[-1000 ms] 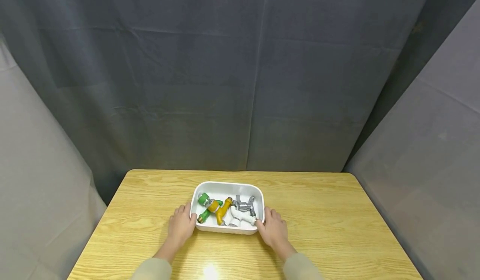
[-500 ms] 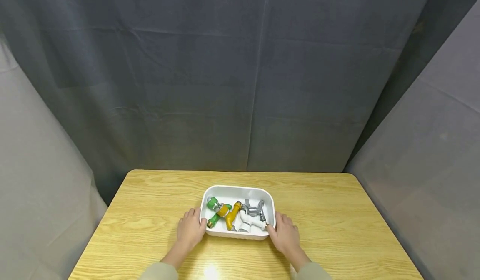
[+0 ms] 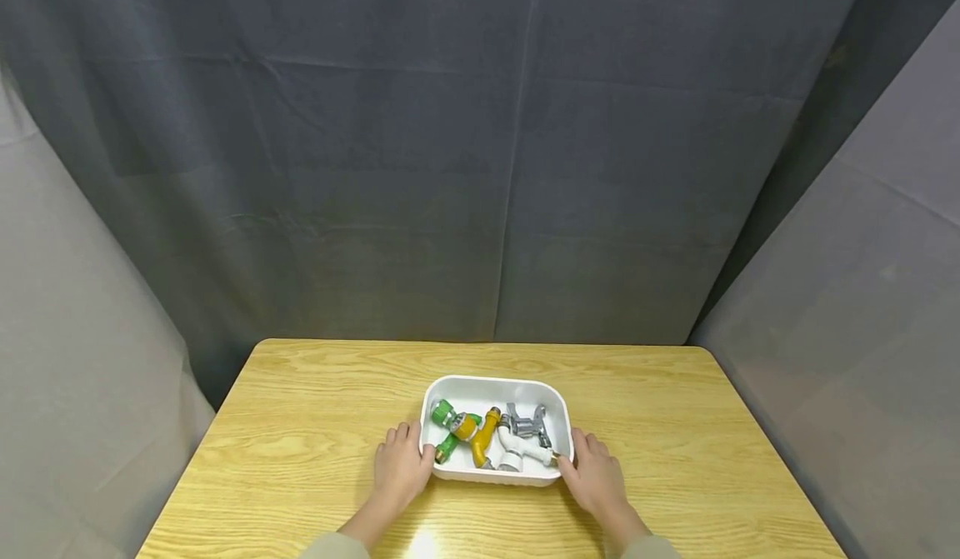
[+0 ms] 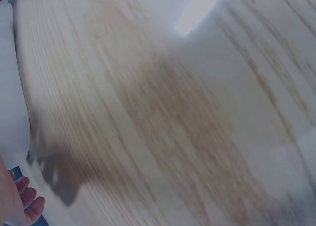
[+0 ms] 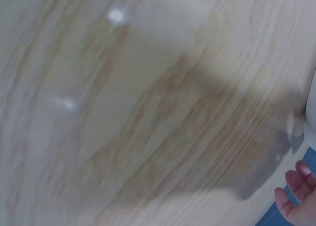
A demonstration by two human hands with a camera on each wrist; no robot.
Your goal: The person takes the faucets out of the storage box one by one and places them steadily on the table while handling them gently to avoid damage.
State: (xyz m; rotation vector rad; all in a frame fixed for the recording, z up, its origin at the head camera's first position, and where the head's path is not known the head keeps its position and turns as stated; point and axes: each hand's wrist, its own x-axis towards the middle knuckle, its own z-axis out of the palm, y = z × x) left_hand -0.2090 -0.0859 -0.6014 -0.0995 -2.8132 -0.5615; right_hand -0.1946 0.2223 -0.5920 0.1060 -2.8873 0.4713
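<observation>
- Evidently for balance, the left hand (image 3: 402, 463) took the left end of the white tray (image 3: 497, 476), its grip pinching the near corner: thumb at the rim, fingers along the outer wall.
- Between both hands, the tray was around the middle of the counter (image 3: 300, 426); whether its base touched down, I could not tell. Its raised walls kept the loose fittings together.
- Leftmost inside lay a green tap (image 3: 447, 446), its brass-coloured end toward the near left corner; a green knob (image 3: 442, 411) lay beyond it.
- Next came a yellow tap (image 3: 486, 438), slanting, with a yellow knob (image 3: 465, 426) apparently across the green tap, probably because nothing parted the pieces.
- Farther right, a white tap (image 3: 525, 447) slanted toward the near right corner, a chrome tap (image 3: 525, 426) just behind it; the load looked fairly evenly shared between the ends.
- Rightmost, the right hand (image 3: 596, 476) mirrored the left, its grip pinching the tray's near right corner, thumb at the rim, likely so that neither end dipped.
</observation>
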